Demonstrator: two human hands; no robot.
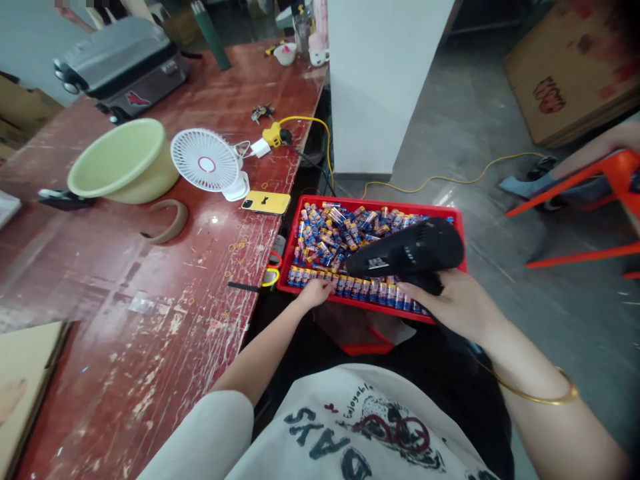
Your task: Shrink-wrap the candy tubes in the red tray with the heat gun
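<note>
My right hand [463,303] is wrapped round the handle of a black hair dryer [407,250], whose nozzle points left over a red tray [383,310]. Small cylinders that look like batteries [337,233], with blue bodies and yellow ends, lie loosely heaped in the tray. Along the near side more batteries [367,289] stand side by side in a row. At the left part of this row is my left hand [316,293], its fingertips drawn together against the batteries. Whether one is pinched between them is hidden.
Left of the tray runs a worn red table [200,287] with a yellow phone [266,202], a white fan [207,162], a green basin [120,163] and scissors [270,277] at its edge. A white pillar [383,87] stands beyond. An orange stool [575,187] and a person's leg are at right.
</note>
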